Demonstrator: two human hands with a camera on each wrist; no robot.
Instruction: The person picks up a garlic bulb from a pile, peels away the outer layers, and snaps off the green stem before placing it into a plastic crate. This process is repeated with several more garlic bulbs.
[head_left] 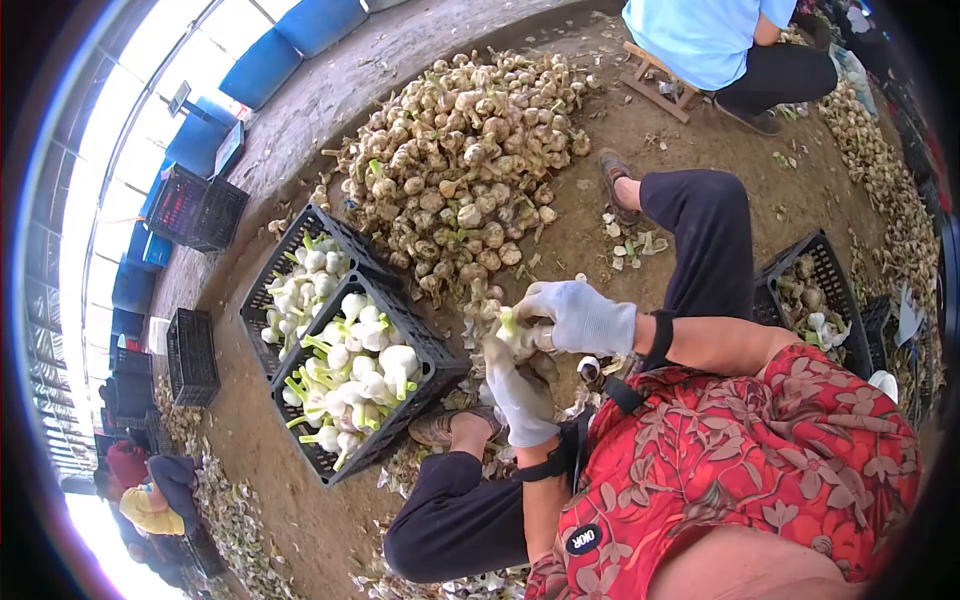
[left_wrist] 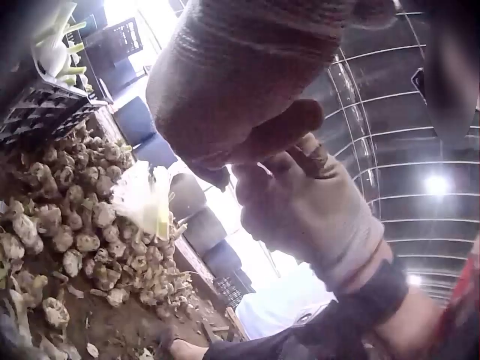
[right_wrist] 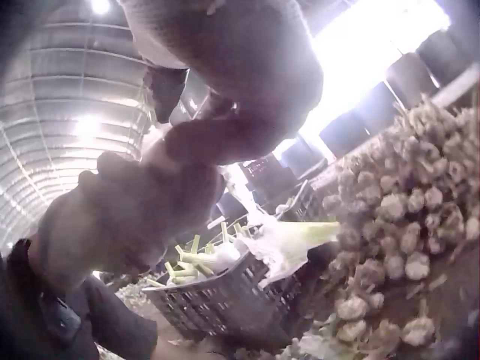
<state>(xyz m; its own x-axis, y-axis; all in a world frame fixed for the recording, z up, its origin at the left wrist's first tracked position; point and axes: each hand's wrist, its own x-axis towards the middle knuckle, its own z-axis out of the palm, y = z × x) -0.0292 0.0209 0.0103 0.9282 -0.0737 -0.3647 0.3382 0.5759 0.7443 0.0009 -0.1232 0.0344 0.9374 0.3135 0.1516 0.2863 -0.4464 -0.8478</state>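
Left hand: gloved (head_left: 520, 400), fingers bent round the near side of the garlic bulb (head_left: 520, 342); exact fingertip contact hidden.
Right hand: gloved (head_left: 590, 318), fingers curled, pinching at the bulb close to its stalk; pad contact partly covered by the glove itself.
Garlic bulb: between my two hands, in front of my body, above the ground, apart from the crate.
Stalk: short, pale green (right_wrist: 319, 233), sticks out past my hands.
Skin: white, ragged, loose flaps (right_wrist: 279, 251) hang near the stalk.
Weight: light, I'd judge; two hands are for control, not load.
Feel: bulb likely firm, stalk fairly stiff, skin papery and soft, tears easily.
Slip: dry outer skin probably slides under the glove; fresh layer maybe a bit slick.
Fragility: cloves could bruise or split under a hard squeeze.
Best hold: round the fat middle of the bulb with one hand, stalk base between thumb and fingers of the other; loose flaps are a poor grip.
Black crate: slatted sides (head_left: 425, 402), beside my left foot, holds white bulbs (head_left: 398, 362) with green stalks.
Pile: brownish, dirty bulbs (head_left: 470, 150) heaped on the ground beyond the crate.
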